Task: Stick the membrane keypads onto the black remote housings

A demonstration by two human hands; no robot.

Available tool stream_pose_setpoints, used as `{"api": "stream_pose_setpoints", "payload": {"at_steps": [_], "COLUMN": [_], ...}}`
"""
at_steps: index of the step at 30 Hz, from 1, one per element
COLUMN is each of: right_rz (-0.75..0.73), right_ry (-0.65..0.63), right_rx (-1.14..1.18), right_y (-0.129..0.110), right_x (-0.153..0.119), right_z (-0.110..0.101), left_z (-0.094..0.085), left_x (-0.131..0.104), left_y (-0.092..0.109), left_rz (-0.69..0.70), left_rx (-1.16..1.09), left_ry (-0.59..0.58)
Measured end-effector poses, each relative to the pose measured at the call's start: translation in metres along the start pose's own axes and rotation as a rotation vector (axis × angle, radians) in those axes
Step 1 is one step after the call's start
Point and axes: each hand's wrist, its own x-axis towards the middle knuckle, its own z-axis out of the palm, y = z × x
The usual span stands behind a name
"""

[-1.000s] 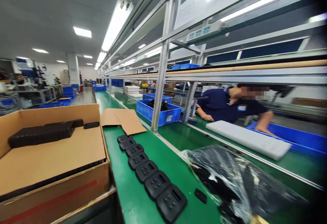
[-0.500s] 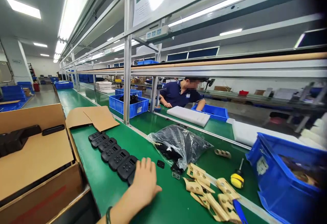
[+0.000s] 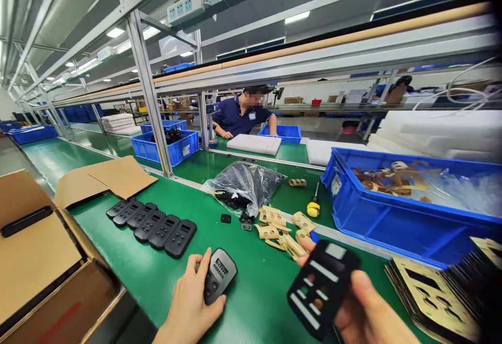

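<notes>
My left hand [image 3: 192, 294] is closed on a black plastic housing [image 3: 223, 276] with a slotted window and round holes, just above the green bench. To the right, my right hand [image 3: 366, 307] grips a black faceplate [image 3: 319, 289] with cut-outs and pale strips on the side facing me. Beyond my left hand, a slanting row of similar black housings [image 3: 151, 224] lies on the bench. Cream-coloured perforated strips [image 3: 288, 239] lie in a pile between the hands, farther back. A small black square piece [image 3: 226, 218] lies near a clear plastic bag [image 3: 247, 182] of black parts.
An open cardboard box [image 3: 50, 281] stands at the left. A blue bin [image 3: 396, 203] with scraps is at the right, by a stack of faceplates [image 3: 431, 297]. A yellow-handled screwdriver [image 3: 313, 208] lies near the bin. Across the bench sits a co-worker [image 3: 243, 116].
My left hand has drawn a housing off the near end of the row, towards me. My right hand has come into view with the faceplate. The view has turned to the right.
</notes>
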Motion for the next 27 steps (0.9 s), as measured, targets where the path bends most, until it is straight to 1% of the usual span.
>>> {"api": "stream_pose_setpoints", "payload": {"at_steps": [3,5,8,11,15,17,19,22,25,27], "right_rz": [0.160,0.231,0.271,0.283,0.290,0.297,0.289,0.232,0.158,0.122], "right_ry": [-0.033,-0.069,-0.120,-0.175,-0.168,-0.168,-0.181,-0.200,-0.231,-0.279], "right_rx": [0.167,0.208,0.226,0.216,0.146,0.116,0.123,0.129,0.059,-0.007], "right_y": [0.002,0.004,0.011,0.023,0.037,0.042,0.046,0.049,0.053,0.056], "right_x": [-0.014,-0.021,-0.025,-0.024,-0.021,-0.019,-0.017,-0.013,-0.009,-0.007], "right_z": [0.026,0.038,0.047,0.047,0.046,0.046,0.045,0.044,0.041,0.039], "left_z": [0.010,0.015,0.020,0.021,0.019,0.019,0.020,0.019,0.017,0.015], "left_x": [-0.007,-0.012,-0.019,-0.025,-0.031,-0.034,-0.037,-0.040,-0.042,-0.042], "left_y": [0.001,0.002,0.005,0.012,0.017,0.018,0.018,0.021,0.026,0.029], "left_rz": [0.001,-0.010,-0.119,-0.239,-0.395,-0.434,-0.453,-0.466,-0.463,-0.463], "left_rx": [-0.307,-0.580,-1.004,-1.267,-1.434,-1.492,-1.537,-1.596,-1.676,-1.721], "left_ry": [-0.003,-0.027,-0.086,-0.145,-0.181,-0.205,-0.226,-0.255,-0.285,-0.295]}}
